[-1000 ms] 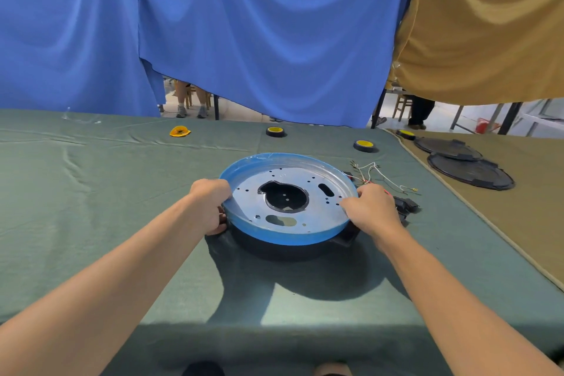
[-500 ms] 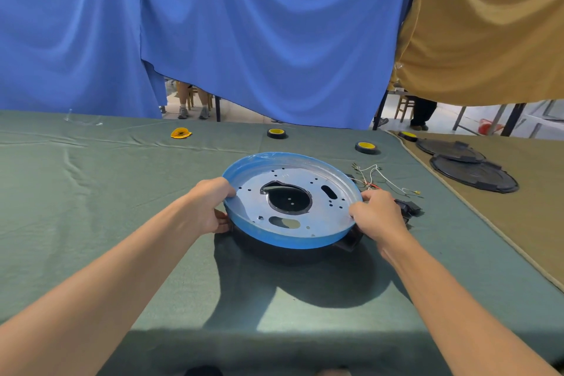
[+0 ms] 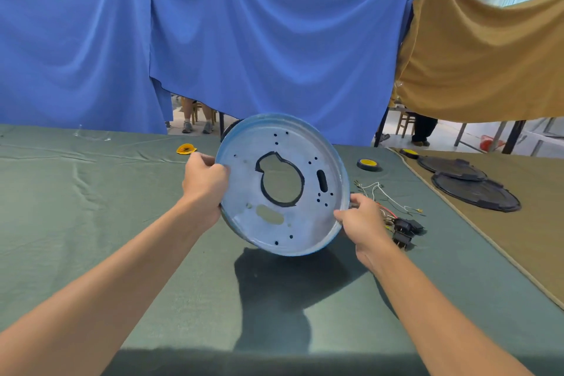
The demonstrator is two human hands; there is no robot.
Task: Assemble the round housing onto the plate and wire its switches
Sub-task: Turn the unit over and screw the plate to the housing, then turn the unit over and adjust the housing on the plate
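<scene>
The round blue-rimmed metal plate (image 3: 305, 223), with a large keyed centre hole and several small holes, is lifted off the green table and tilted up to face me. My left hand (image 3: 205, 183) grips its left rim and my right hand (image 3: 360, 223) grips its lower right rim. A dark edge of the round housing (image 3: 227, 130) peeks out behind the plate's upper left; the rest is hidden. Black switches (image 3: 406, 230) with thin wires (image 3: 381, 192) lie on the cloth just right of my right hand.
A yellow-and-black tape roll (image 3: 368, 164) and a yellow disc (image 3: 186, 149) lie farther back on the green cloth. Two dark round covers (image 3: 476, 194) and another roll (image 3: 409, 152) rest on the tan table at right. Blue and tan curtains hang behind.
The plate lay flat and low on the table between my hands; both hands have now raised it and tipped its face toward me.
</scene>
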